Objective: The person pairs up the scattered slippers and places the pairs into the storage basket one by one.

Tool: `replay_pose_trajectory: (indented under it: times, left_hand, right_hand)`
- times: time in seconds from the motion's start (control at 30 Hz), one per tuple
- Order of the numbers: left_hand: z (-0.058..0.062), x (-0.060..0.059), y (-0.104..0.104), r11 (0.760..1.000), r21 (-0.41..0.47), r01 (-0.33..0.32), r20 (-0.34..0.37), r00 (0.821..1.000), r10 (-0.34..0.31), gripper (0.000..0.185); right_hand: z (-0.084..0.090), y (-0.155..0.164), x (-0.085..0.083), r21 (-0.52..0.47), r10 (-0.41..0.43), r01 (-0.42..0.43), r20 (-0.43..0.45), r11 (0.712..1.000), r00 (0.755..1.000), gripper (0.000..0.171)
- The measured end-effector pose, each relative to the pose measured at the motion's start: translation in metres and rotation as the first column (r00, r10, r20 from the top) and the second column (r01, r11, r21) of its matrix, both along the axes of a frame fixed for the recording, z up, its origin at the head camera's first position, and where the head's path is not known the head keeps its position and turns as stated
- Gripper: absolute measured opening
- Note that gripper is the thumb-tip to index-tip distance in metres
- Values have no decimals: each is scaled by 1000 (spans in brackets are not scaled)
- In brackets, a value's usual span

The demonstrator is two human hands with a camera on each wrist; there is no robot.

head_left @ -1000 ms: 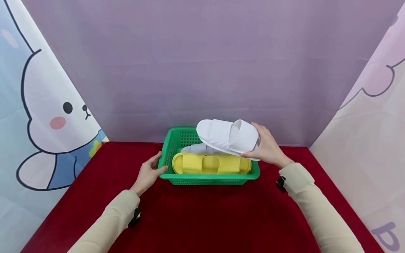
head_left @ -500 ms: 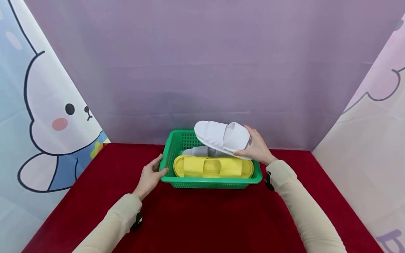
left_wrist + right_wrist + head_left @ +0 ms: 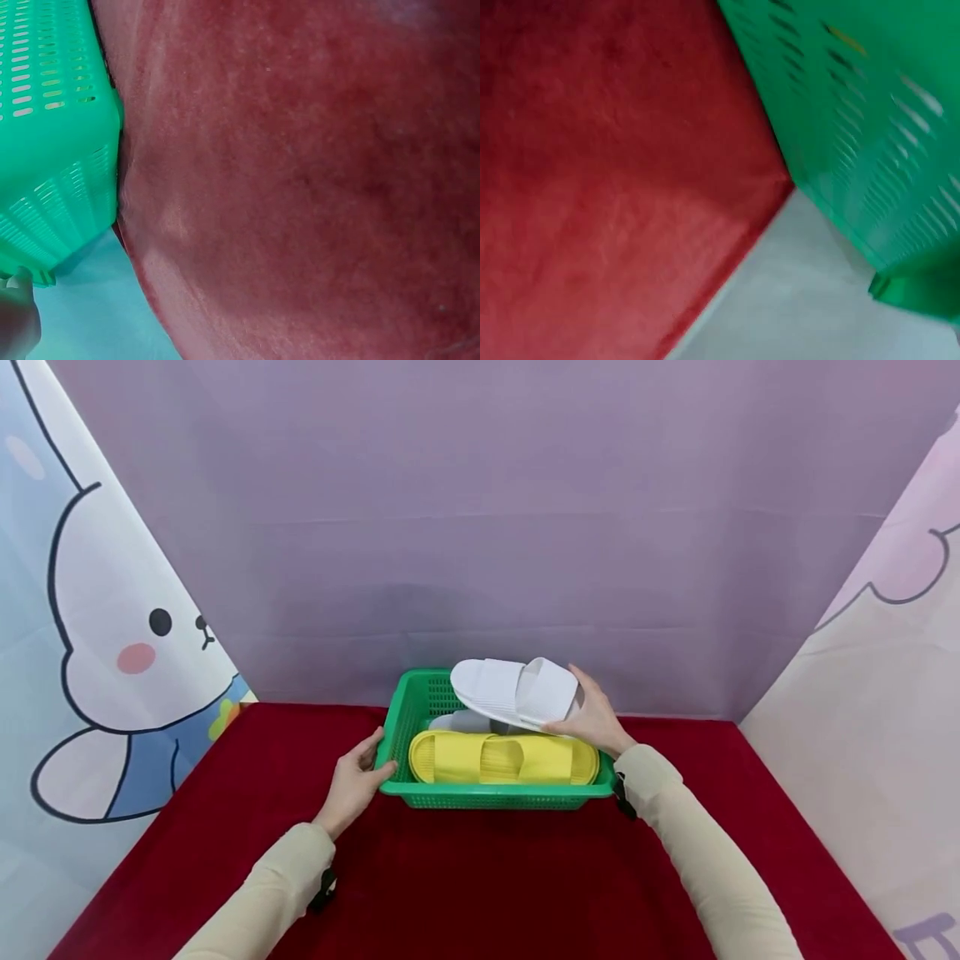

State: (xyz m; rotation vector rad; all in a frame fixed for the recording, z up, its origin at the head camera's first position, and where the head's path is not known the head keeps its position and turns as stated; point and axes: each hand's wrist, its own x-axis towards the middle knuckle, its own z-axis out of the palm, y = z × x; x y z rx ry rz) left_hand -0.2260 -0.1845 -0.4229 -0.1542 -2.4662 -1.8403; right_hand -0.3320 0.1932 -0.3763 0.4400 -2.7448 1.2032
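Observation:
A green perforated basket point(image 3: 495, 790) stands on the red cloth. My left hand point(image 3: 355, 781) grips its left rim, thumb over the edge and fingers along the outer wall. In the left wrist view only a bit of that hand point(image 3: 18, 322) shows beside the basket point(image 3: 52, 150). A white slipper point(image 3: 487, 685) is held tilted over the back right of the basket; my right hand point(image 3: 597, 720) pinches its heel end. In front lies a yellow slipper point(image 3: 457, 758) along the basket. Behind it a grey slipper point(image 3: 461, 722) is partly hidden by the white one.
Red cloth point(image 3: 480, 877) covers the table beneath the basket. A purple curtain point(image 3: 480, 527) hangs close behind. Printed cartoon panels point(image 3: 112, 652) flank the left side, and a pale panel point(image 3: 870, 718) stands to the right.
The white slipper has moved left and down with my right hand, closer over the basket. My left hand stays on the basket's left rim.

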Motion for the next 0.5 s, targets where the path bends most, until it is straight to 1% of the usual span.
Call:
replay_pose_trajectory:
  times: [0.1,0.17,0.3,0.5]
  left_hand:
    - [-1,1,-2,1000,-6,1,7,1000,-1,64]
    - [-2,1,-3,1000,-13,3,5,1000,-2,65]
    - [-2,0,-4,1000,-16,2,-9,1000,-2,64]
    - [-1,0,-3,1000,-14,11,-17,1000,-11,64]
  right_hand:
    - [-5,-2,0,-46,4,-1,48,999,999,118]
    - [-7,-3,0,-56,9,-6,53,998,999,118]
    - [-7,-4,1,-30,18,-18,2,999,1000,115]
    - [-4,-2,-5,33,47,-45,-61,998,997,119]
